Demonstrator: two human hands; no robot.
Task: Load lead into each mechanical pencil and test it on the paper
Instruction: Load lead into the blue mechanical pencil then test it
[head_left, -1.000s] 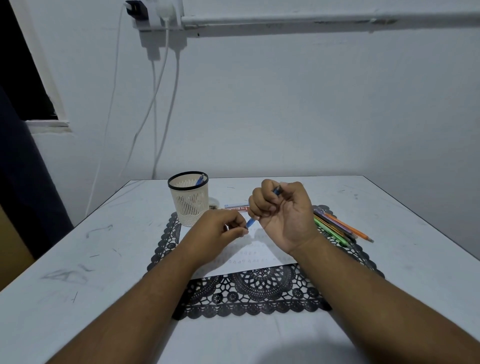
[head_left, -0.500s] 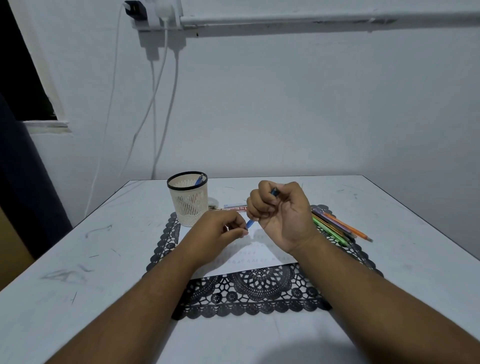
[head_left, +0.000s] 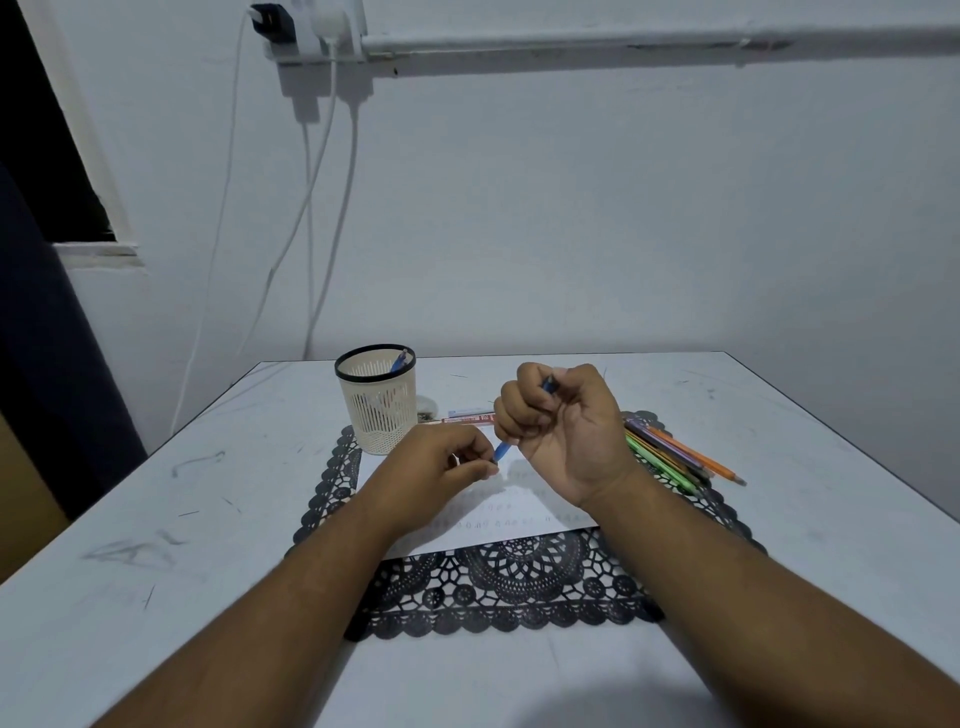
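Blue mech. pencil (head_left: 502, 450) sat gripped in curled right hand (head_left: 563, 426) above paper (head_left: 514, 512) at table (head_left: 156, 519) centre. Left hand (head_left: 441, 470) fingertips pinched together at its lower tip; whether they held lead, can't tell.

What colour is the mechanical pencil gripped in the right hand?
Blue; the head view shows the blue mechanical pencil in the right hand.

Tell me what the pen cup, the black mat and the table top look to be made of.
Pen cup: likely cream moulded plastic, given the even slotted walls and black rim.
Black mat: lace-patterned openwork with a scalloped edge; crocheted fabric or flexible vinyl, the view leaves it open.
Table: smooth pale top, matte, with dark scuffs and scratches; probably laminate or painted board.
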